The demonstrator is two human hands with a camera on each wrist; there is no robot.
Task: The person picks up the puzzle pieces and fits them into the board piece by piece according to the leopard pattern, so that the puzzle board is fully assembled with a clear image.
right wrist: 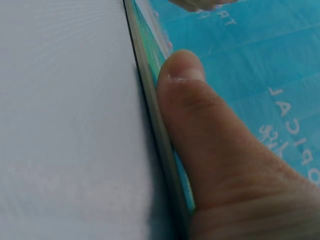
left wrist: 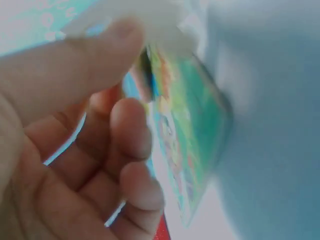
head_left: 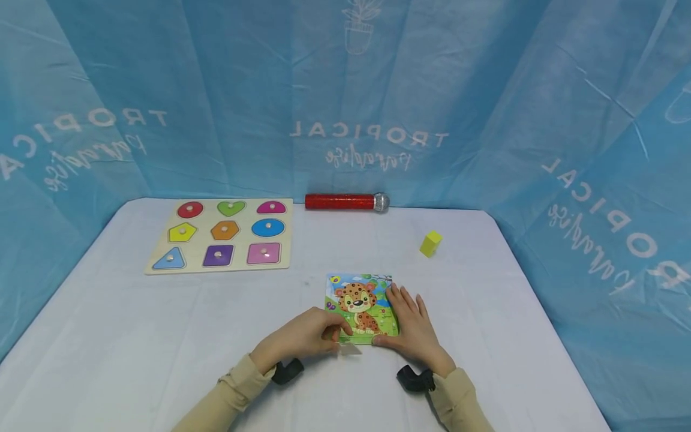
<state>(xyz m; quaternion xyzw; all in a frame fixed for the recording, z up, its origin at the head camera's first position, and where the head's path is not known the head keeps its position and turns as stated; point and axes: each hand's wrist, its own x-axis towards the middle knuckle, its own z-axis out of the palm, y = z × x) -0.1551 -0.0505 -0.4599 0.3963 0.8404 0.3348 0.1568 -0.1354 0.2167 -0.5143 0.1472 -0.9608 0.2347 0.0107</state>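
A square jigsaw puzzle (head_left: pixel 360 303) with a spotted leopard cub picture lies flat on the table before the hands. At its lower left edge my left hand (head_left: pixel 310 333) pinches a thin pale puzzle piece (head_left: pixel 349 349) between thumb and fingers. Its plain side shows, and the left wrist view blurs the piece (left wrist: pixel 160 30) near the thumb tip. My right hand (head_left: pixel 412 330) rests along the puzzle's right side with fingers extended. The right thumb (right wrist: pixel 182 95) lies against the puzzle's near edge, by the lower right corner.
A wooden shape board (head_left: pixel 245 259) with knobbed pieces lies at the back left. Beside it, along the far table edge, is a red microphone (head_left: pixel 340 201) with a silver head. A yellow block (head_left: pixel 430 243) stands at the right. Blue curtains (head_left: pixel 372 90) hang behind the table.
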